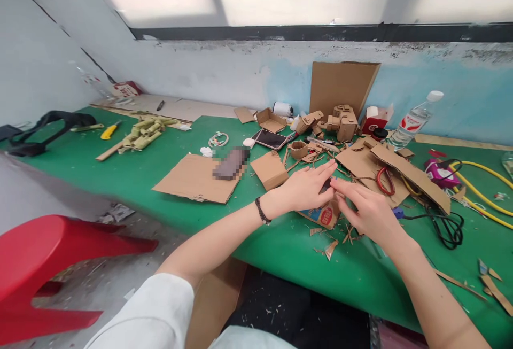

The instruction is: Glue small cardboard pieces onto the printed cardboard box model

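Observation:
A printed cardboard piece point(318, 215) with blue and red markings is under my two hands, near the table's front edge. My left hand point(306, 187) lies over its far left part, fingers stretched across it and thumb bent toward the near side. From the right, my right hand point(366, 210) meets it, gripping its right edge between fingers and thumb. The fingertips of both hands almost touch over a small dark patch that I cannot make out. Left of my left hand stands a small cardboard block point(269, 171). Torn cardboard scraps point(331, 249) lie just in front.
Behind the hands are a cardboard ring point(298, 149), a cardboard camera-like model point(343, 123) and red-handled pliers point(385, 181). A water bottle point(412, 122) and yellow cable point(481, 194) are to the right. Leftward lie a flat cardboard sheet point(192, 180), bamboo pieces point(144, 134) and a yellow cutter point(109, 131).

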Tool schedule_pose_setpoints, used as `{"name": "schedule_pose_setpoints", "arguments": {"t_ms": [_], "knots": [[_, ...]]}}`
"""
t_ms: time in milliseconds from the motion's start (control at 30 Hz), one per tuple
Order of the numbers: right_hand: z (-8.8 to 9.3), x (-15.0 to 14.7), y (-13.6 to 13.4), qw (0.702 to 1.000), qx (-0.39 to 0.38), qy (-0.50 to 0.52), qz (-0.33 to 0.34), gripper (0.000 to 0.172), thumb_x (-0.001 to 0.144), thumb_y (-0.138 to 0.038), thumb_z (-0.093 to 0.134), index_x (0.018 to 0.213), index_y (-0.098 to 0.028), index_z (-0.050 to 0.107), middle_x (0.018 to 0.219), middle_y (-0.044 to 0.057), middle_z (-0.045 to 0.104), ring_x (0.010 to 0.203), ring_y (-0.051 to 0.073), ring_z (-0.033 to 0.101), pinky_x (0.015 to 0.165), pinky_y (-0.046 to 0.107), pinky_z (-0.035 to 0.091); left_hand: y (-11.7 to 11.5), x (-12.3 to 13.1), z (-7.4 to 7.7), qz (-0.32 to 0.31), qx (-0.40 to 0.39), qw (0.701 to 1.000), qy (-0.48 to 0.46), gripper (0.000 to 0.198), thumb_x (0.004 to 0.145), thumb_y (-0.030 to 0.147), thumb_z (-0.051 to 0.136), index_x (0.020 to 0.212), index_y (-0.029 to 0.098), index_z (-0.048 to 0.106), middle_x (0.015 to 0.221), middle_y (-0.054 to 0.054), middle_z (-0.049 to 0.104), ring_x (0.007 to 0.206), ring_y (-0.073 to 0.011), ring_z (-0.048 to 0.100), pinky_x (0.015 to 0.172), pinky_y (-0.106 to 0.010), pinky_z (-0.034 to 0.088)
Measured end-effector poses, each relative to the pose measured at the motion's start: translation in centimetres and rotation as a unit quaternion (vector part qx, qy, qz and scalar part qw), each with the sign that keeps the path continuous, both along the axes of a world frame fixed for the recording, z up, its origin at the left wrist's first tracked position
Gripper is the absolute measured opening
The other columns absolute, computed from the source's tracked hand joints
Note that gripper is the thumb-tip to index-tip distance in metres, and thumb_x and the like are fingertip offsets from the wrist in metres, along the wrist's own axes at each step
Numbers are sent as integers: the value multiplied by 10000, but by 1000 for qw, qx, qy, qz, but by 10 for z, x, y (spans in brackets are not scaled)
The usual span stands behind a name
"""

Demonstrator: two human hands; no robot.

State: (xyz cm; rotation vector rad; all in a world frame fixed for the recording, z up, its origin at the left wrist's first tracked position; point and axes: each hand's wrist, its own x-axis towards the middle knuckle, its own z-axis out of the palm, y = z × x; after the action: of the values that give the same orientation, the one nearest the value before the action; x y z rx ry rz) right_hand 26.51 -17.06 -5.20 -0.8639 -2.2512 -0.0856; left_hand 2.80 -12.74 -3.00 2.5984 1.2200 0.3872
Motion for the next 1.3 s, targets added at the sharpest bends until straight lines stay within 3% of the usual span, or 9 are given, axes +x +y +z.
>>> {"name": "schedule_pose_setpoints", "arguments": {"t_ms": [100, 233, 367, 467, 600, 767, 1000, 1133, 1300], "knots": [[-5, -1, 0, 1000, 14, 8, -13, 404, 1164, -202, 656, 1565, -231, 700, 1427, 133, 853, 1242, 327, 874, 1037, 481, 756, 5, -2, -1, -17, -51, 995, -79, 788, 1116, 426, 517, 1817, 110, 345, 1867, -214, 448, 1732, -364, 485, 1407, -570, 435], [-9, -3, -3, 999, 31, 11, -22, 509, 1166, -272, 708, 1668, -258, 624, 1431, 123, 854, 1218, 325, 880, 1004, 447, 753, 8, -4, -15, -40, -89, 969, -227, 744, 1106, 412, 606, 1786, 195, 395, 1742, -208, 615, 1626, -383, 612, 1368, -622, 471], [-8, -5, -4, 998, 52, -4, -29, 637, 1163, -304, 730, 1762, -279, 514, 1447, 124, 848, 1214, 323, 882, 993, 421, 744, 6, -10, -36, -77, -114, 925, -354, 580, 1201, 451, 493, 1751, 275, 434, 1775, -160, 587, 1638, -338, 604, 1379, -599, 470], [-5, -4, -3, 997, 68, -24, -31, 661, 1168, -302, 725, 1780, -273, 476, 1460, 137, 840, 1229, 322, 878, 989, 415, 742, 3, -18, -44, -85, -108, 910, -390, 574, 1219, 521, 469, 1743, 287, 465, 1779, -149, 580, 1657, -333, 572, 1393, -590, 460], [-3, -3, -3, 996, 66, -50, -25, 665, 1170, -291, 717, 1786, -262, 467, 1545, 153, 793, 1279, 329, 860, 979, 425, 743, -1, -28, -49, -76, -94, 919, -376, 628, 1190, 582, 553, 1747, 298, 489, 1767, -146, 586, 1615, -352, 600, 1386, -594, 465], [-1, 1, -4, 996, 64, -50, -28, 728, 1154, -310, 749, 1809, -272, 433, 1602, 168, 752, 1288, 342, 851, 955, 443, 741, -1, -35, -57, -107, -2, 935, -339, 807, 1115, 629, 697, 1804, 332, 399, 1836, -158, 509, 1760, -397, 418, 1448, -659, 353], [10, 3, 3, 999, 21, -40, -11, 708, 1163, -368, 732, 1799, -250, 444, 1662, 190, 697, 1458, 358, 755, 1158, 521, 689, -4, -50, -60, -123, 122, 956, -238, 1023, 1033, 678, 782, 1854, 315, 291, 1834, -197, 507, 1761, -393, 427, 1448, -661, 351], [3, -5, 7, 998, 7, -61, -1, 707, 1166, -423, 717, 1791, -220, 456, 1625, 200, 725, 1408, 369, 786, 1120, 540, 714, -6, -53, -65, -122, 185, 957, -186, 1011, 1067, 649, 756, 1860, 273, 255, 1797, -209, 556, 1748, -375, 457, 1442, -633, 359], [-9, -10, 8, 999, 2, -34, -4, 672, 1161, -381, 726, 1776, -238, 496, 1576, 181, 766, 1361, 358, 815, 1104, 529, 726, -8, -53, -71, -117, 209, 953, -188, 883, 1129, 559, 713, 1839, 252, 287, 1751, -218, 605, 1701, -348, 534, 1403, -594, 427]]}}
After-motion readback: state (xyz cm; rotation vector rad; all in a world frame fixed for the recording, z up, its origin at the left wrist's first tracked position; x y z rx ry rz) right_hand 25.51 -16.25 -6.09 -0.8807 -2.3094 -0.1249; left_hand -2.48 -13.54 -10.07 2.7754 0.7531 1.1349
